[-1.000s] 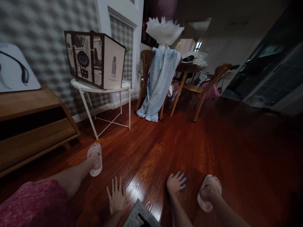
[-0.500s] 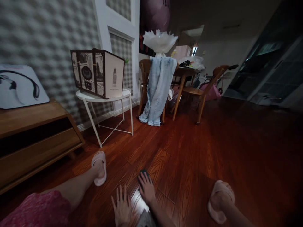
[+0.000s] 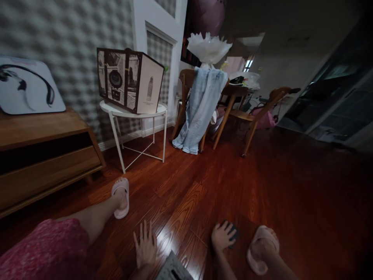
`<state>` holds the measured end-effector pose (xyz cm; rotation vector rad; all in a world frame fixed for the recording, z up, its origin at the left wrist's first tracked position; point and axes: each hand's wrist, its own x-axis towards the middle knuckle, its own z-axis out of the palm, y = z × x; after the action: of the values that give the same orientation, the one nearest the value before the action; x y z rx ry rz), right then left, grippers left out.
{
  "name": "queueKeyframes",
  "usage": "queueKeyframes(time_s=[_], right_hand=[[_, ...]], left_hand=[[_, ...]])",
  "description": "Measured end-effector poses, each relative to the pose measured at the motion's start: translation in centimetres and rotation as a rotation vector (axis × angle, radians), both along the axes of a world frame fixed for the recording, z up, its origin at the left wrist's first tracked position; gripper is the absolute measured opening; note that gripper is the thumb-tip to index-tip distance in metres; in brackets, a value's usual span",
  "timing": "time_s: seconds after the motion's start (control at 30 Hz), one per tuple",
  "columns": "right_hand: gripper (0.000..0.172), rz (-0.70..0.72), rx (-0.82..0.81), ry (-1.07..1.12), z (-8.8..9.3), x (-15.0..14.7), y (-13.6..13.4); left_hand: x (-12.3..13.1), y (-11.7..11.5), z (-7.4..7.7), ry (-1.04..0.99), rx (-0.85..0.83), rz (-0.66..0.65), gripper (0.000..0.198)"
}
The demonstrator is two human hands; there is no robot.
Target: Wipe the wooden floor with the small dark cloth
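My left hand [image 3: 146, 245] lies with fingers spread over the wooden floor [image 3: 180, 206] and holds nothing. To the right, my right hand [image 3: 222, 235] rests over a dark flat pad [image 3: 233, 237] on the floor, its fingers laid across it. Most of the pad is hidden under the hand, and its exact kind cannot be made out. Between my forearms, at the bottom edge, a grey flat-topped object [image 3: 166, 274] with a dark slot shows only in part. A glossy patch of light lies on the boards between the hands.
My slippered feet stand either side: left slipper [image 3: 124, 210], right slipper [image 3: 253, 254]. A wooden cabinet [image 3: 72, 120] is at left. Beyond it a white side table [image 3: 109, 107] bears a printed box [image 3: 150, 87]. Jeans [image 3: 201, 105] hang over a chair; another wooden chair [image 3: 247, 116] stands right.
My right hand has swept right across the floor with the dark pad, away from the left hand and close to the right slipper. The left hand remains spread. The view has shifted slightly.
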<state>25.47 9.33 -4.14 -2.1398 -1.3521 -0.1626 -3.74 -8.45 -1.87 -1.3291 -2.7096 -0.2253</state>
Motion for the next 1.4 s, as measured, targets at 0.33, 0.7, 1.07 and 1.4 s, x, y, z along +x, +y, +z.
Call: queueKeyframes(time_s=[0.33,0.7,1.07,1.4], right_hand=[[0.058,0.987,-0.389,-0.091,0.9,-19.5,-7.6],[0.058,0.599,-0.383,-0.158,3.2,-3.8,2.1],[0.061,0.278,-0.214,-0.087,1.1,-9.1,-2.8],[0.057,1.358,-0.346,-0.146,2.3,-17.7,-7.7]], left_hand=[[-0.1,-0.1,-0.5,-0.015,0.004,-0.049,0.063],[-0.2,-0.3,-1.2,-0.052,0.044,-0.068,0.064],[0.1,-0.1,0.7,0.023,0.018,-0.008,0.058],[-0.4,-0.2,-2.1,-0.029,0.048,-0.077,0.066]])
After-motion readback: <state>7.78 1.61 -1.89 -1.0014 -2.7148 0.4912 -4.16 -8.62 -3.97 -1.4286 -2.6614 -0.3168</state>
